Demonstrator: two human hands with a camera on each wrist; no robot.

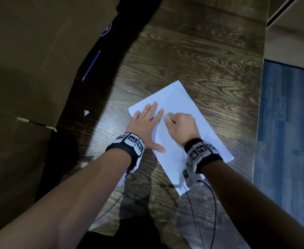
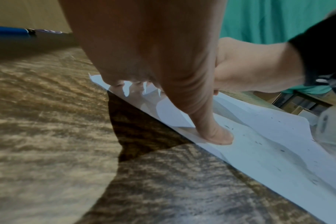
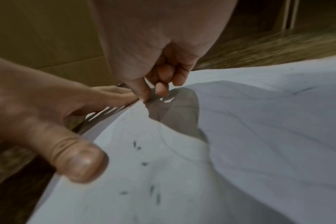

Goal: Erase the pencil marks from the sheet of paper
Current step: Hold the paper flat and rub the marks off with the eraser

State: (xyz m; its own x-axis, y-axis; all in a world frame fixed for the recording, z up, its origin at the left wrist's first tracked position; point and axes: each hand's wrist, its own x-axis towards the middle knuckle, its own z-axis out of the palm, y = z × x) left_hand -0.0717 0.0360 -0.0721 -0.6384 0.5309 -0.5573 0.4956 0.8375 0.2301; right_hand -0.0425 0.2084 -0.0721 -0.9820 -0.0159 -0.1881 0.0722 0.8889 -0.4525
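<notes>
A white sheet of paper (image 1: 181,97) lies slanted on the dark wooden table (image 1: 192,54). My left hand (image 1: 146,121) lies flat on the sheet's left edge with fingers spread, its thumb (image 2: 215,133) pressing the paper (image 2: 269,151). My right hand (image 1: 181,125) is curled, pinching a small white eraser (image 1: 166,118) against the middle of the sheet, just right of the left fingertips. In the right wrist view the curled fingers (image 3: 161,89) touch the paper (image 3: 269,136) and hide the eraser. Small dark crumbs (image 3: 144,163) and faint pencil lines show on the sheet.
A blue pencil (image 1: 92,65) lies on a black strip at the upper left, beside a large cardboard box (image 1: 22,69). A small white scrap (image 1: 86,112) sits left of the paper. Black cables (image 1: 212,209) trail from my right wrist. Blue floor (image 1: 287,123) lies past the table's right edge.
</notes>
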